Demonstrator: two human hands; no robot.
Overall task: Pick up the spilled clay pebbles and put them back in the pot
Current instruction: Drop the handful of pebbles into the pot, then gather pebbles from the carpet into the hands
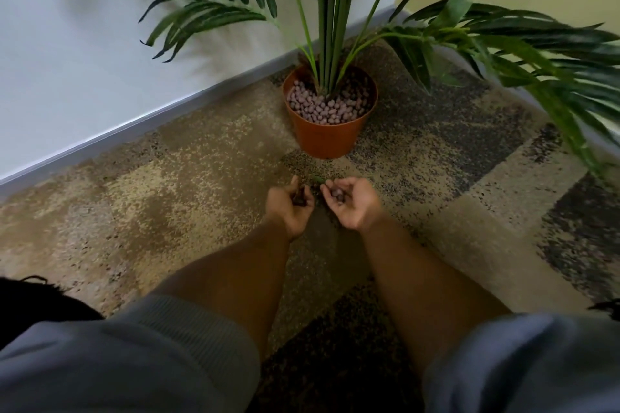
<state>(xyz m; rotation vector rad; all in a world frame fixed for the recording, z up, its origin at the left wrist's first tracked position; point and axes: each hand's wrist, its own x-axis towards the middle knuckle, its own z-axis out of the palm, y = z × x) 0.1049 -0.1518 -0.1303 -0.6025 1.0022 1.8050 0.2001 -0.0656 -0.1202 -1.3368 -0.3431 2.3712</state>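
Note:
An orange plastic pot (324,140) stands on the carpet in the room's corner, filled with brownish-purple clay pebbles (327,108) around the stems of a palm plant (330,26). Just in front of the pot, my left hand (291,207) is cupped, palm up, with dark pebbles in it. My right hand (352,202) is beside it, also cupped, and holds a few pebbles (337,195) on its fingers. Both hands hover low over the carpet, nearly touching each other. A few dark pebbles seem to lie on the floor between them, hard to make out.
The mottled beige and dark carpet (188,184) covers the floor. A grey skirting board (134,129) runs along the white wall on the left. Long palm fronds (536,53) hang over the right side. Grey sleeves fill the bottom of the view.

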